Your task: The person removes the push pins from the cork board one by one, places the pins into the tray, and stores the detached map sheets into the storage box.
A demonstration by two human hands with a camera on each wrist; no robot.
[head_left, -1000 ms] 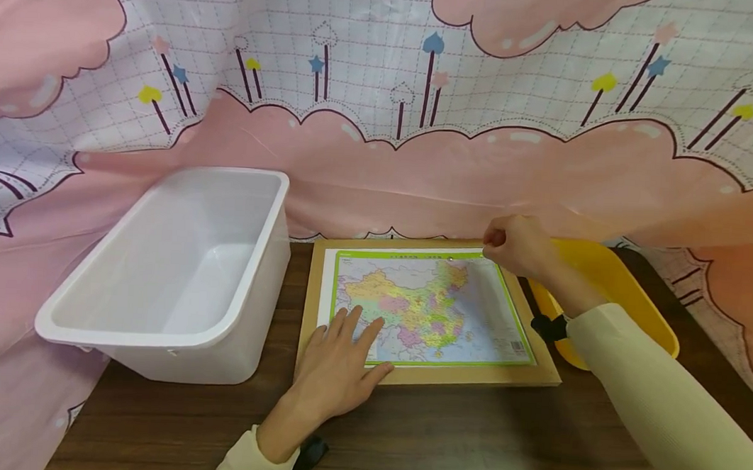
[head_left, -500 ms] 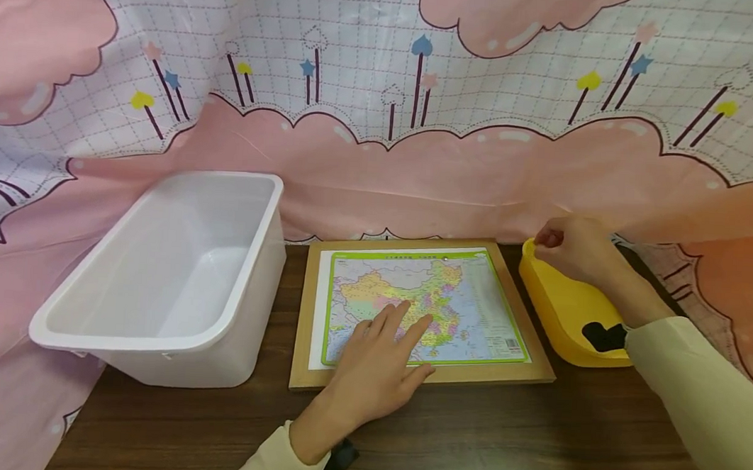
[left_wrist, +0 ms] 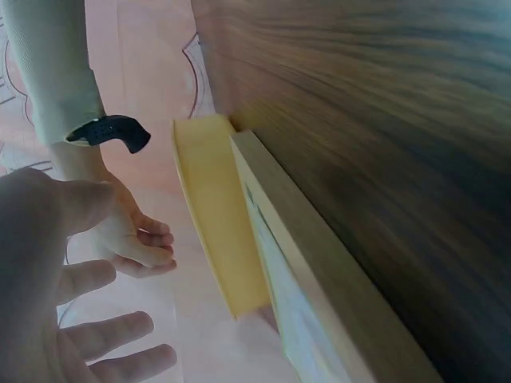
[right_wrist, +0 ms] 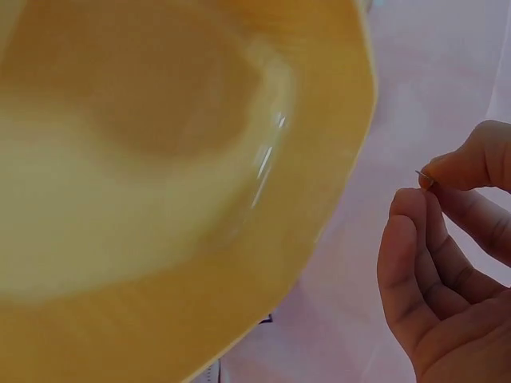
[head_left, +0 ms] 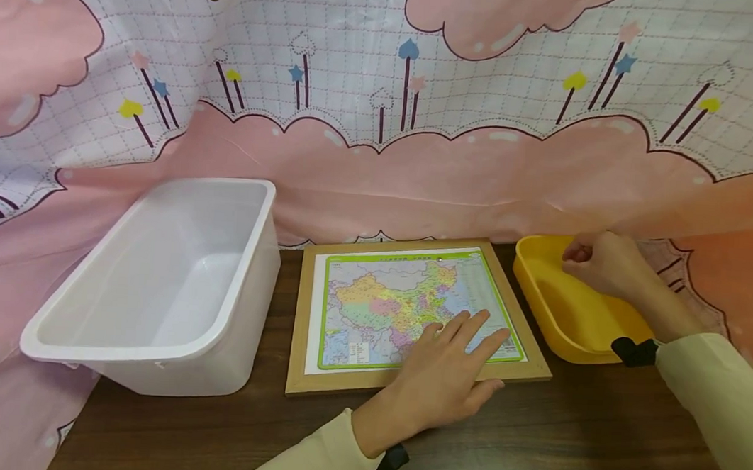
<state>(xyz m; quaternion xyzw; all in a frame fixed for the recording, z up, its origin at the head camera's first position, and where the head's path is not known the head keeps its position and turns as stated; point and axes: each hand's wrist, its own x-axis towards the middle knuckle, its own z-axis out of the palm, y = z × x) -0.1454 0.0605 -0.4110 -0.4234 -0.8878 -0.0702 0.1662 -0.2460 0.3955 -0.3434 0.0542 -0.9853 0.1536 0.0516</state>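
A China map with a green border lies on a wood-framed board. My left hand is spread over the map's lower right part, fingers apart and holding nothing. Above the yellow basin, my right hand pinches a small metal thumbtack between thumb and index finger. Its thin point sticks out from the fingertips in the right wrist view. A shiny metal dot, like a tack head, sits at the map's top edge.
A deep white tub stands left of the board. The yellow basin is close by the board's right side. All rest on a dark wooden table, with a pink patterned cloth hanging behind.
My right hand has gone from the board's top right corner rightward to above the yellow basin, still pinching. My left hand has slid rightward across the map from its lower left.
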